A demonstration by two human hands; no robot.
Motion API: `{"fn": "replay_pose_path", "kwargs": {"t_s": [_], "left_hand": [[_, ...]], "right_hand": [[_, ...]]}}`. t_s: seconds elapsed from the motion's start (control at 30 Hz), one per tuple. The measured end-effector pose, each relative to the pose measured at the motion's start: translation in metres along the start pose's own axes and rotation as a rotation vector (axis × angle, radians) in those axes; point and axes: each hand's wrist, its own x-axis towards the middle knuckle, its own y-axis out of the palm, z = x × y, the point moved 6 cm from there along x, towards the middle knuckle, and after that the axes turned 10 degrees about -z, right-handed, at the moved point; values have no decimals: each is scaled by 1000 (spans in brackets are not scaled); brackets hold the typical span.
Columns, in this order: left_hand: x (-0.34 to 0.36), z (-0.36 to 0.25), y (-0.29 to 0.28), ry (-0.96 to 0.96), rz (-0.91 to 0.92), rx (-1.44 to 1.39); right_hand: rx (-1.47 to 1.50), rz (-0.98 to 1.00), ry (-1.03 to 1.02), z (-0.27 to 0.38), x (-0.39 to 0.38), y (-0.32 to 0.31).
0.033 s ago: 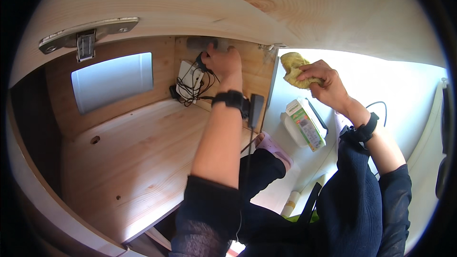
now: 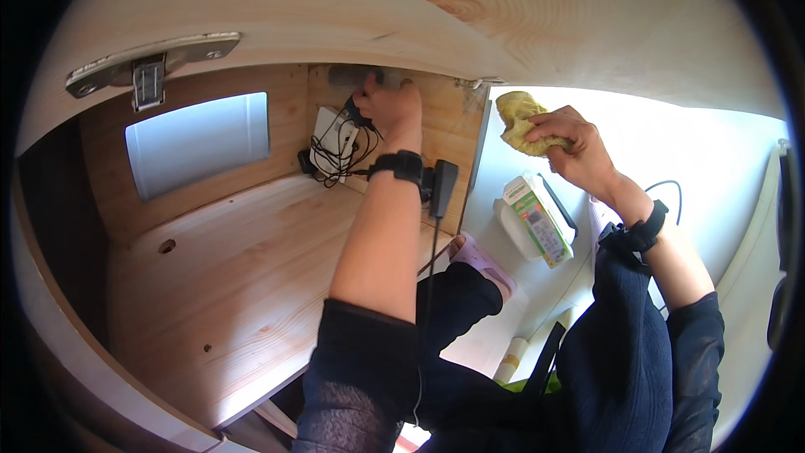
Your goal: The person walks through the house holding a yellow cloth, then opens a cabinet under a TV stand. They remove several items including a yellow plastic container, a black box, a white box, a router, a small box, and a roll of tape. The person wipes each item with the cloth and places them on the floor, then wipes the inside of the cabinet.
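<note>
Whoever this is, they've got the left arm reached well forward into a wooden cabinet (image 2: 251, 281), forearm (image 2: 375, 243) almost straight up and down from where I'd look, leaning a touch right. The left hand (image 2: 392, 107) is up in the far corner, wrist pretty much in line, fingers bent down and inward by some black cables (image 2: 340, 171). Can't tell if it's gripping those or just resting against them, the hand covers that bit. The cables tangle over a white device (image 2: 326, 132) against the back, and a grey cylinder (image 2: 345, 76) sits right behind the fingertips, kinda blurry.

Right arm's out past the cabinet's side edge, angling up and to the left. The right hand (image 2: 577, 144) has a firm pinch on a yellow cloth (image 2: 517, 120), fingers curled over it and most of it bunched out past the knuckles, held up in the air above a green-and-white box (image 2: 541, 222). Both wrists wear black straps, sleeves up near the elbows.
</note>
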Motion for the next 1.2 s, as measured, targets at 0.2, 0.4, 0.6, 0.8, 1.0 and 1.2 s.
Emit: {"fn": "replay_pose_path", "kwargs": {"t_s": [0.2,0.4,0.6,0.8,1.0,1.2], "left_hand": [[42,23,32,265,0,214],[61,51,-2,-201,-333,-389],[7,19,-61,-637,-339,-1271],[-93,16,-105,-783,-276,-1384],[-161,46,-112,-960,-13,-1389],[-191,54,-81,-922,244,-1295]], "right_hand": [[10,-12,34,-4,0,-5],[61,-21,53,-1,-5,0],[171,-2,169,-1,-8,14],[207,33,171,1,-12,14],[363,45,457,-12,-14,7],[565,-5,338,4,-15,-1]]}}
